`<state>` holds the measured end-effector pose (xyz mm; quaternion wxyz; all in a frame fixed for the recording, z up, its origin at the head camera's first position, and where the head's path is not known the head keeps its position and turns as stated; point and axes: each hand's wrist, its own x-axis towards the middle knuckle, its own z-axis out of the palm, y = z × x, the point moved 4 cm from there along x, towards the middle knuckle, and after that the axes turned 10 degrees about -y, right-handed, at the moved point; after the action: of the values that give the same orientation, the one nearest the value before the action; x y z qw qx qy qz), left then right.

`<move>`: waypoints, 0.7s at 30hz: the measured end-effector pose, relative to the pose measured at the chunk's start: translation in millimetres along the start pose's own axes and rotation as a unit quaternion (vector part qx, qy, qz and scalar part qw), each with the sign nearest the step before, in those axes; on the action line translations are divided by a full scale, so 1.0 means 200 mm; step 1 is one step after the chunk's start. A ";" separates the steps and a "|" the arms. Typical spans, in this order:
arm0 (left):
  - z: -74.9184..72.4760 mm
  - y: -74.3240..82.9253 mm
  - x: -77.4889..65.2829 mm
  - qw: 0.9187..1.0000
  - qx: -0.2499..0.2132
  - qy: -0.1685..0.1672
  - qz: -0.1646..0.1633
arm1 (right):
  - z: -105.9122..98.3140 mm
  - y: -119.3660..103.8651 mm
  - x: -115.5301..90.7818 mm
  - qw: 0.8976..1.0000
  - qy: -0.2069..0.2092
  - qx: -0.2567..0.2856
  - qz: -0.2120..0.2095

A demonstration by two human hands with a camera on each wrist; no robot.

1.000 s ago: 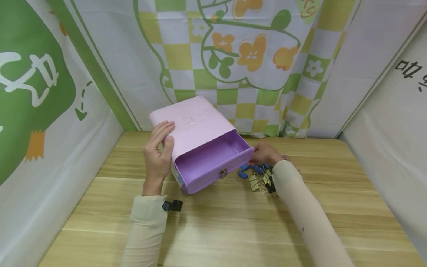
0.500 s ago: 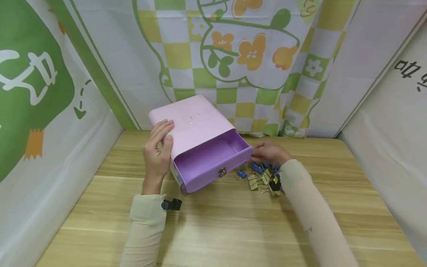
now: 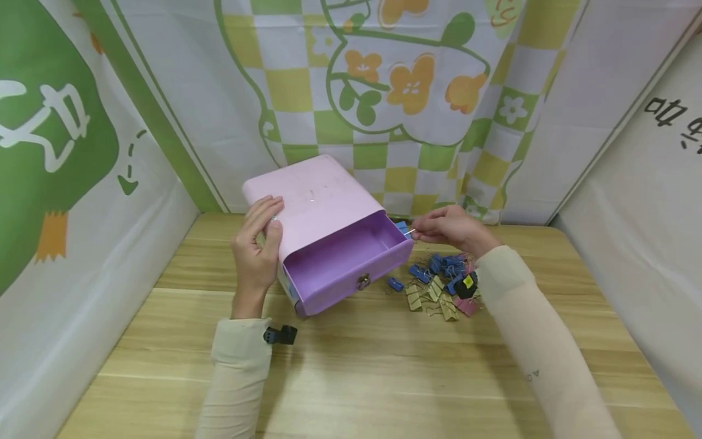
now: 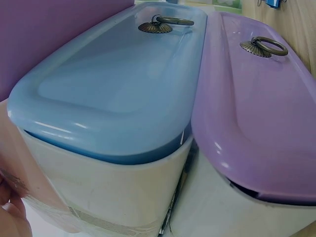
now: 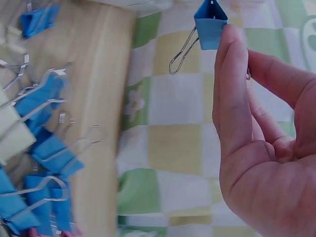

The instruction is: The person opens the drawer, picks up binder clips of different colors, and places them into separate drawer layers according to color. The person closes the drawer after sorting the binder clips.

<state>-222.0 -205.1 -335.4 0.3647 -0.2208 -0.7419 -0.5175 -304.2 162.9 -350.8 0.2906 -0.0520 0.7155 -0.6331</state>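
My left hand [image 3: 258, 244] rests on the left edge of a pink drawer box [image 3: 329, 195], fingers lying over its top. The box's top purple drawer [image 3: 362, 268] is pulled out and looks bare inside. In the left wrist view, a blue drawer front [image 4: 113, 84] and a purple one [image 4: 261, 108] carry ring pulls. My right hand [image 3: 452, 228] pinches a blue binder clip [image 5: 211, 32] by one wire handle, raised beside the open drawer's right end. Below that hand lies a pile of blue, gold and pink binder clips [image 3: 433, 286].
The wooden table [image 3: 351, 378] bears the box and clips. A patterned curtain [image 3: 406, 122] hangs right behind the box, and white printed sheets stand at both sides. One small blue clip [image 3: 395, 284] lies close to the drawer's front corner.
My right hand has risen from the pile with a blue binder clip, now beside the drawer's right end. More of the pile shows. The left hand and box have stayed put.
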 end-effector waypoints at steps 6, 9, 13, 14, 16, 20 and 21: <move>0.00 0.11 0.01 1.000 -0.005 -0.001 -0.002 | 0.01 -0.14 -0.09 1.000 0.004 -0.022 -0.011; 0.00 0.12 0.01 1.000 -0.006 -0.001 -0.005 | 0.01 -0.21 -0.13 1.000 0.010 -0.018 -0.018; -0.01 0.14 0.02 1.000 -0.005 -0.004 -0.006 | 0.03 -0.28 -0.17 0.999 0.014 -0.015 -0.032; -0.01 0.14 0.02 1.000 -0.006 -0.005 -0.006 | 0.03 -0.30 -0.18 0.999 0.015 -0.014 -0.034; -0.01 0.13 0.02 1.000 -0.004 -0.005 -0.005 | 0.04 -0.33 -0.20 0.999 0.015 -0.017 -0.035; 0.00 0.07 0.01 1.000 -0.001 -0.002 -0.003 | 0.09 -0.38 -0.23 0.999 0.008 -0.030 -0.034; 0.00 0.05 0.01 1.000 0.000 -0.001 -0.003 | 0.10 -0.39 -0.23 0.999 0.005 -0.037 -0.033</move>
<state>-216.0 -201.7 -328.6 0.3622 -0.2189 -0.7432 -0.5182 -278.5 150.9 -261.8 0.2635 -0.0835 0.7380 -0.6156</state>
